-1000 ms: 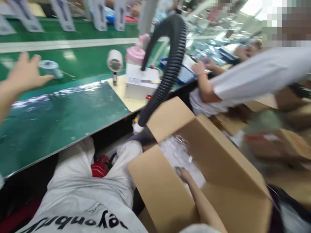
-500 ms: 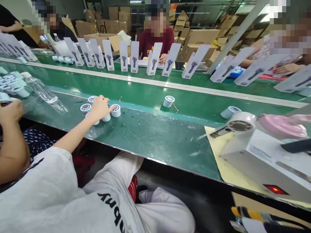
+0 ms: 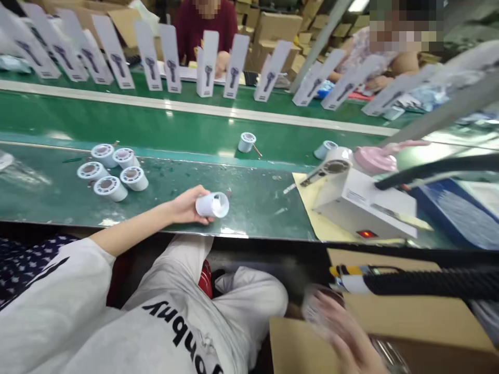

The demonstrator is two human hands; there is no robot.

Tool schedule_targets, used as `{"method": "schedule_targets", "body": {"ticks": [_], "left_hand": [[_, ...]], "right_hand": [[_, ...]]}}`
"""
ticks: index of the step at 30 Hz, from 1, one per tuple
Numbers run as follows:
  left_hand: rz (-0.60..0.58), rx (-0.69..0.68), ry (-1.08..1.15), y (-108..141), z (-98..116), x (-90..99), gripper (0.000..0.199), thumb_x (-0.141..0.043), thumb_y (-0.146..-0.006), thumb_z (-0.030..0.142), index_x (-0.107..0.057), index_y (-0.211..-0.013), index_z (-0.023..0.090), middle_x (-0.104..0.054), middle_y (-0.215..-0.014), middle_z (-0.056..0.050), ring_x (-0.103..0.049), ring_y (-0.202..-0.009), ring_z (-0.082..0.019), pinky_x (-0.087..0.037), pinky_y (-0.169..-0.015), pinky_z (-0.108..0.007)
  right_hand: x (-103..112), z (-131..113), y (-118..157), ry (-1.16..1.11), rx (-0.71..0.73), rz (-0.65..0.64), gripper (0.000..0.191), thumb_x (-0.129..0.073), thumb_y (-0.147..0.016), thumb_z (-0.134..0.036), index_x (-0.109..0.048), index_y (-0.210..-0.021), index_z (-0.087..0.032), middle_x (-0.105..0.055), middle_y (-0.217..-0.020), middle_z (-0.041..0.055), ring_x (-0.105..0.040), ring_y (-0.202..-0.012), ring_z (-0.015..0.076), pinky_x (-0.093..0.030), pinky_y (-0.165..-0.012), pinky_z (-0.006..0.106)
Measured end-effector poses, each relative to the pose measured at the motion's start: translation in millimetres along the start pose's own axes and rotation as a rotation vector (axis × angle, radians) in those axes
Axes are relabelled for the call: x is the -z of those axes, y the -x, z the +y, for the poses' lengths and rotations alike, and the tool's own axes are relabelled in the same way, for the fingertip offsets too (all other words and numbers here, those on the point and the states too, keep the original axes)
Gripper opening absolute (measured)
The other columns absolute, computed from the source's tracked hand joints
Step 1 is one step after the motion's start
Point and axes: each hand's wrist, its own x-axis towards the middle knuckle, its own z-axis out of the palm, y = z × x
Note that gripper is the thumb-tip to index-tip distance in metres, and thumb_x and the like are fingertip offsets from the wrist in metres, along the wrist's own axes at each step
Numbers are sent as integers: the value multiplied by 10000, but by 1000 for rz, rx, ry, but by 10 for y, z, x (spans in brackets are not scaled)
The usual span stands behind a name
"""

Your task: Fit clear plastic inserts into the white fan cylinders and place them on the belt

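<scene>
My left hand [image 3: 189, 206] is closed around a pale, cup-shaped plastic housing [image 3: 213, 205], tilted on its side with its open end to the right, just over the bench's front edge. Several similar round housings [image 3: 110, 188] with slotted tops stand in a cluster to its left. Low at the right, my right hand [image 3: 346, 324] is smeared by motion over an open cardboard box [image 3: 300, 345]. Its fingers close on a roundish, shiny thing [image 3: 317, 307], too blurred to name. Metallic pieces [image 3: 390, 353] show in the box beside that hand.
Two more housings, one with a wire [image 3: 247, 142], sit on the green belt [image 3: 187, 124]. A white machine [image 3: 358, 205] with a lit red switch stands on yellow paper at the right. A black ribbed hose [image 3: 421, 283] crosses above the box. Upright printed boxes [image 3: 208, 67] line the far side.
My left hand has left the cluster and moved right and nearer me with a housing in it. My right hand has come into view at the lower right. The view has turned rightward.
</scene>
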Motion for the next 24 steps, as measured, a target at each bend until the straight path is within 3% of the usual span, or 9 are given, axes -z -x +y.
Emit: {"method": "schedule_targets", "body": {"ticks": [3,5,7,10,13,16,18,21,24], "left_hand": [[-409,22,250,-57,-8,-589,652,-297,-915,713,-608,-948,140,-625,-669,-66,-556,-503,-168,-431,-417,-259],[-534,32,237,-67,-6,-829,624,-438,-871,728,-633,-935,140,-597,-639,-33,-489,-460,-137,-364,-385,-233],[-606,19,190,-64,20,-943,535,-578,-833,658,-673,-935,141,-595,-663,-13,-474,-484,-122,-350,-406,-226],[-581,-43,111,-35,92,-976,316,-726,-781,455,-710,-905,165,-644,-810,-16,-555,-684,-144,-447,-578,-235],[-431,-257,-36,17,138,-992,201,-732,-802,328,-726,-948,190,-674,-992,-33,-592,-944,-193,-482,-863,-290],[-304,-460,-162,44,90,-1052,327,-778,-828,391,-729,-1080,188,-669,-1042,-57,-601,-967,-216,-479,-916,-341],[-272,-496,-164,38,12,-1098,513,-884,-744,467,-738,-1150,189,-650,-1059,-67,-606,-969,-225,-500,-903,-352],[-296,-541,-165,16,-112,-1138,630,-951,-656,517,-773,-1185,225,-627,-1117,-86,-618,-1056,-254,-517,-978,-407],[-366,-584,-133,15,-175,-1143,625,-949,-673,489,-777,-1219,240,-612,-1338,-143,-593,-1263,-318,-468,-1114,-481]], "right_hand": [[-424,-203,-161,173,140,-70,356,-549,-1050,-375,-693,-1359,-271,-668,-1364,156,-714,-1189,312,-648,-952,449],[-648,-293,-341,293,190,-92,413,-531,-1048,-339,-656,-1433,-254,-635,-1346,178,-688,-1212,324,-640,-971,474],[-771,-327,-477,398,157,-124,433,-571,-1016,-288,-656,-1440,-268,-613,-1346,182,-675,-1195,342,-650,-917,487],[-815,-318,-508,368,87,-199,335,-659,-935,-203,-755,-1250,-263,-602,-1363,169,-670,-1167,350,-645,-892,495],[-811,-306,-417,103,-5,-233,122,-729,-899,-240,-771,-1013,-227,-593,-1375,159,-662,-1206,337,-622,-947,478],[-816,-330,-352,-164,-144,-155,154,-706,-935,-359,-751,-874,-226,-635,-1270,133,-683,-1153,299,-591,-980,461],[-812,-365,-344,-274,-241,-90,251,-665,-953,-394,-739,-781,-226,-662,-1180,116,-702,-1063,269,-584,-946,437],[-780,-416,-358,-402,-362,-38,317,-728,-895,-436,-707,-663,-220,-689,-1097,100,-707,-991,252,-579,-886,397],[-747,-430,-370,-548,-475,2,395,-830,-805,-489,-663,-578,-212,-719,-1036,91,-713,-1010,268,-579,-898,397]]}}
